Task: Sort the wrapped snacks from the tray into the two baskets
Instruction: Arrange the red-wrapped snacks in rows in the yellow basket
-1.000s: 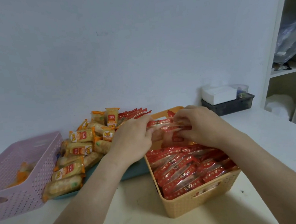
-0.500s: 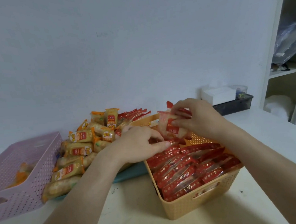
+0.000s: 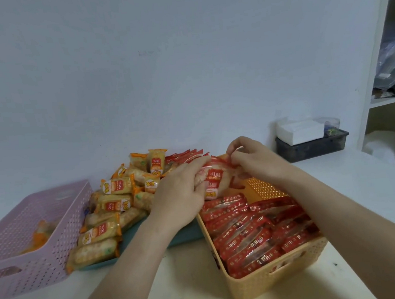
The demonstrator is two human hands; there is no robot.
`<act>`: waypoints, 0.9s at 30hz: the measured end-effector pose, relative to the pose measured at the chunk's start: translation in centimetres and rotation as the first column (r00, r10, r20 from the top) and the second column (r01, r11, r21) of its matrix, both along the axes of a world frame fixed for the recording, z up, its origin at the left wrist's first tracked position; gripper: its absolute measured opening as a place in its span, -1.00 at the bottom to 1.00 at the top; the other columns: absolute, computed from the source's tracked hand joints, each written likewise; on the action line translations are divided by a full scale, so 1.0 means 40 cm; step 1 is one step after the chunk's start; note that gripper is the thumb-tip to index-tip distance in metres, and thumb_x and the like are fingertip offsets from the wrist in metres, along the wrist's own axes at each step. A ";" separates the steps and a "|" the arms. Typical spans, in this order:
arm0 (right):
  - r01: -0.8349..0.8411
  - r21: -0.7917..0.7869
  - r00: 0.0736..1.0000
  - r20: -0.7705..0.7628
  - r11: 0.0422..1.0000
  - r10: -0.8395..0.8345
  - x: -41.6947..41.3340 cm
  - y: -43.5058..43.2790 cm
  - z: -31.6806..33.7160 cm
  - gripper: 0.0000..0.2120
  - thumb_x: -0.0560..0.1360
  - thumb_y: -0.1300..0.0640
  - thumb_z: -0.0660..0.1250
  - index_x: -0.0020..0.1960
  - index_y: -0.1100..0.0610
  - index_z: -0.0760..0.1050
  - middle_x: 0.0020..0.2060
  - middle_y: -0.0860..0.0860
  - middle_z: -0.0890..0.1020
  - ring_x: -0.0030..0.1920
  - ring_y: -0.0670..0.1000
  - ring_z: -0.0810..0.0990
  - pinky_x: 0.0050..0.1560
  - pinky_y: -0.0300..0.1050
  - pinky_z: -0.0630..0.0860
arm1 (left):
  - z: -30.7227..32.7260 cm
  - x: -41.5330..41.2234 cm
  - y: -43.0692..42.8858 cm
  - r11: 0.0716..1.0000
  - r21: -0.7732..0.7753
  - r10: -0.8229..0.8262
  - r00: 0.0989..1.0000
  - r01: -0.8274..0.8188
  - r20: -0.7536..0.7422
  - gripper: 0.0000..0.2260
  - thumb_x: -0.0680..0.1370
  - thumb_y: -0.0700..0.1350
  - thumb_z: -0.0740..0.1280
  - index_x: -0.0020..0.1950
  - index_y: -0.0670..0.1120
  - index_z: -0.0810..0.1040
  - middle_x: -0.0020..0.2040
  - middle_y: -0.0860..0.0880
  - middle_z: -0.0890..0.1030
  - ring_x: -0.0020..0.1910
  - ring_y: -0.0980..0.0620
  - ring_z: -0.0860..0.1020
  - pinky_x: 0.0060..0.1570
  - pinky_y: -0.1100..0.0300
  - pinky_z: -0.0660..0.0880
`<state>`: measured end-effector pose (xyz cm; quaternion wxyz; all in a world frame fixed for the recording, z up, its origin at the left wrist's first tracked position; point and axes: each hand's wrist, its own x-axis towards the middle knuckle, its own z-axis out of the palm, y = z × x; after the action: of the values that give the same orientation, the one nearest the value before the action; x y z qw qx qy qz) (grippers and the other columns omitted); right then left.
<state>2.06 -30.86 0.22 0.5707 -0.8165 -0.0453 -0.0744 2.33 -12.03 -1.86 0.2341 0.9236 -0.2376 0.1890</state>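
Observation:
My left hand and my right hand together hold a red-wrapped snack above the back of the orange basket. The left fingers curl round its left side; the right fingers pinch its upper right end. The orange basket is packed with several red-wrapped snacks. A teal tray in the middle carries a heap of yellow-wrapped snacks, with some red ones at its back. The pink basket at the left holds a few yellow snacks.
A dark bin with a white box on it stands by the wall at the back right. A white shelf unit rises at the right edge. Bare white tabletop lies in front of the baskets.
Both hands have drawn together round the red snack, the left hand rising from the basket's edge to grip it. The snack now lies between both hands, slightly further left.

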 end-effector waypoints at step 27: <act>-0.154 -0.584 0.988 -0.104 0.797 0.115 0.017 0.067 -0.014 -0.69 0.61 0.14 0.13 0.34 0.06 0.44 0.29 0.05 0.51 0.19 0.01 0.52 0.12 -0.15 0.44 | -0.073 -0.015 0.025 0.948 -0.269 0.070 0.935 -0.172 -0.349 -0.60 0.57 0.14 0.11 0.39 0.21 0.12 0.08 -0.04 0.54 0.03 -0.02 0.59 -0.10 -0.03 0.60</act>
<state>2.73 -28.18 -0.34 0.2938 -0.9499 -0.1059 0.0097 1.71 -11.05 -4.79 0.3941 0.9097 -0.1056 0.0770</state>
